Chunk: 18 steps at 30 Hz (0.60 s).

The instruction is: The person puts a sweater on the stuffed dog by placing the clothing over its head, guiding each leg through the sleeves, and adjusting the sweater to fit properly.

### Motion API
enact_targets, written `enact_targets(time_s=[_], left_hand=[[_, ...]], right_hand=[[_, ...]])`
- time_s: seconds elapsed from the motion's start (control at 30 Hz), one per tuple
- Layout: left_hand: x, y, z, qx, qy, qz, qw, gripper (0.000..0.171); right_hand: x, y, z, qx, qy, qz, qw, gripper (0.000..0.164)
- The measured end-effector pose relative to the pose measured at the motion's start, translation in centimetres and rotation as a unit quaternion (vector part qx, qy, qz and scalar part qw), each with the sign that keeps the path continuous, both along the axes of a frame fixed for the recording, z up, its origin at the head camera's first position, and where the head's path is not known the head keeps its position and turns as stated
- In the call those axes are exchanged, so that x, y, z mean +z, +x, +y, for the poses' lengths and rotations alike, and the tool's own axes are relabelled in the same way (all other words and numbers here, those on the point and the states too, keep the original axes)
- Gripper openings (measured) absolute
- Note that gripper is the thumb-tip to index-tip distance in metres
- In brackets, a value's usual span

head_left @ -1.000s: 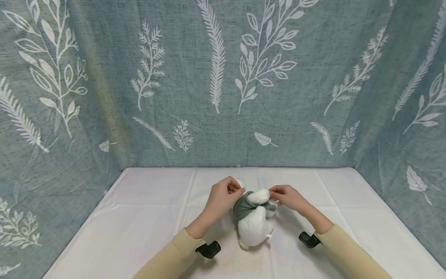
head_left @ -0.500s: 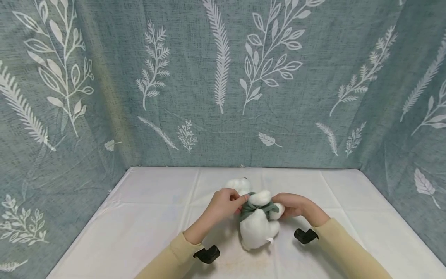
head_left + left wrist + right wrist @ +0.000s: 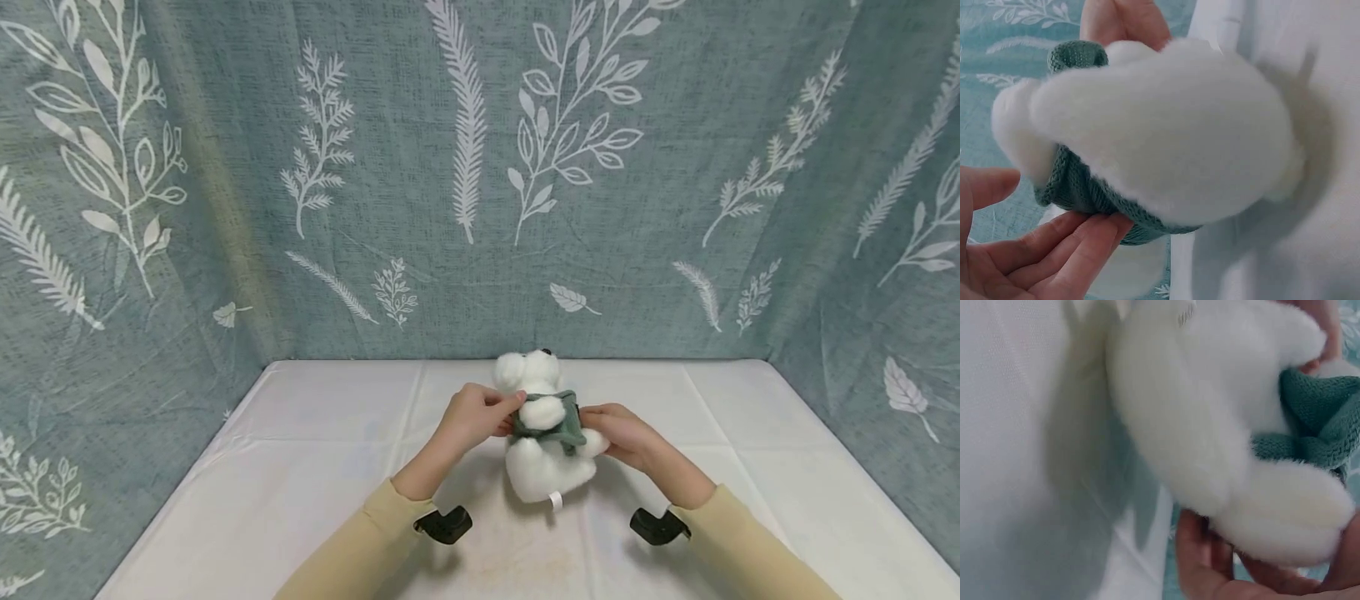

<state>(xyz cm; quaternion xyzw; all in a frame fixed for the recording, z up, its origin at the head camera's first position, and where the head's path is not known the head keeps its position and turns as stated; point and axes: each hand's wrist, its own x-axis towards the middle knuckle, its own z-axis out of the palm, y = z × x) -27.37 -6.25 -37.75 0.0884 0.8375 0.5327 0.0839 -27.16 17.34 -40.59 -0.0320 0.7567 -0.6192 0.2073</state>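
Note:
A white plush bear (image 3: pixel 536 471) in a green knitted garment (image 3: pixel 572 414) sits tilted over the white table. Its head (image 3: pixel 525 368), with a black nose, points to the back, and a small white tag (image 3: pixel 556 501) hangs from its lower end. My left hand (image 3: pixel 468 418) holds the bear's left side; in the left wrist view its fingers (image 3: pixel 1094 240) lie against the green knit. On the opposite side my right hand (image 3: pixel 628 435) grips the bear near a limb. The right wrist view shows fingers and thumb around a white paw (image 3: pixel 1285 512).
A white cloth covers the table (image 3: pixel 337 450), with fold lines and a faint brownish stain in front of the bear. A blue-green curtain (image 3: pixel 360 167) with white leaf prints encloses the back and sides. Black wrist cameras (image 3: pixel 444 525) sit at both cuffs.
The bear has turned and tipped upward, so its head now stands higher at the back and its lower body has moved farther away. Both hands stay at its sides.

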Motion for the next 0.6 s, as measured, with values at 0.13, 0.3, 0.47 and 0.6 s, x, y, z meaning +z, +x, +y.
enact_targets(time_s=[0.13,0.3,0.47,0.6], left_hand=[[0.4,-0.1,-0.1,0.013,-0.002,0.014,0.9998,0.039],[0.5,0.0,0.1,0.018,-0.014,0.047,0.9987,0.03],[-0.7,-0.1,0.2,0.02,-0.003,0.093,0.9954,0.025],[-2.3,-0.3,0.2,0.024,0.025,0.119,0.9923,0.029]], right_hand=[[0.5,0.3,-0.6,-0.037,0.056,0.069,0.995,0.045],[0.6,0.6,-1.2,-0.103,0.073,0.139,0.982,0.041],[0.1,0.6,-1.4,-0.143,0.013,0.157,0.977,0.04],[-0.5,0.5,-1.5,-0.146,-0.026,0.161,0.976,0.039]])
